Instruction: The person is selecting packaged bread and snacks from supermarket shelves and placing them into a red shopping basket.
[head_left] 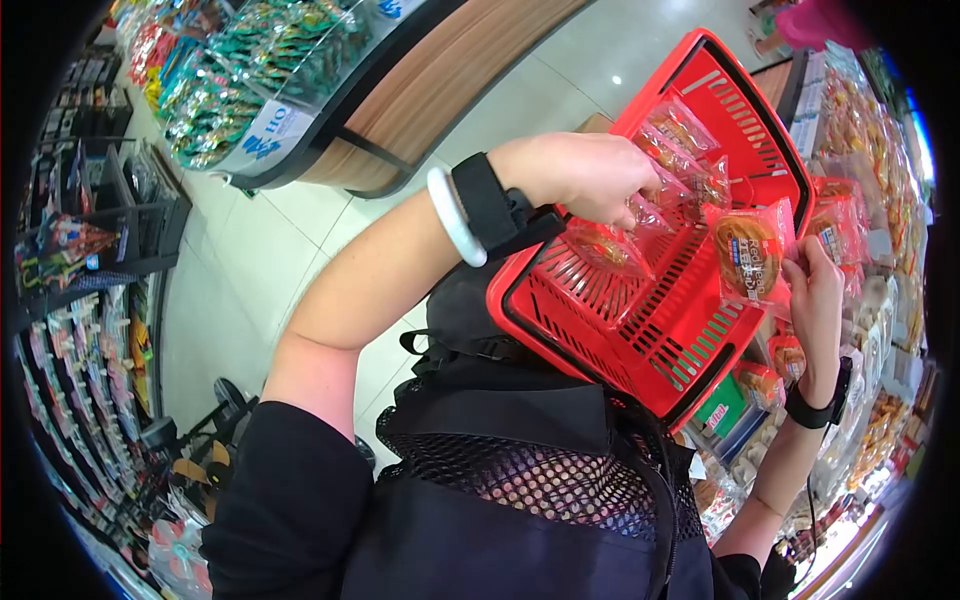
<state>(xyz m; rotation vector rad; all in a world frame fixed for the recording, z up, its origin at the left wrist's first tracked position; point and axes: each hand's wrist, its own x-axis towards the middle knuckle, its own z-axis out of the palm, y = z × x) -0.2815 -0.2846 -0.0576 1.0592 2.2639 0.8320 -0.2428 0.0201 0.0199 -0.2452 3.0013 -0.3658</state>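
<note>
My left hand [598, 178], with a white bangle and a black strap on the wrist, reaches into a red shopping basket [735, 300]. Its fingers are curled down on a clear-wrapped pastry [648, 216], partly hidden by the hand. Several more wrapped pastries [680, 128] lie in the basket around it. My right hand [818, 285] pinches the edge of a plastic packet of red bean pastry [748, 252], its printed front facing up. That packet is over the basket's right side, near the rim.
Shelves of packaged baked goods [860, 130] run along the right, close to my right arm. A green box [722, 405] sits below the basket. At upper left is a display bin of green-wrapped goods [270, 70]; racks [80, 370] stand left. A person in pink [815, 22] is far off.
</note>
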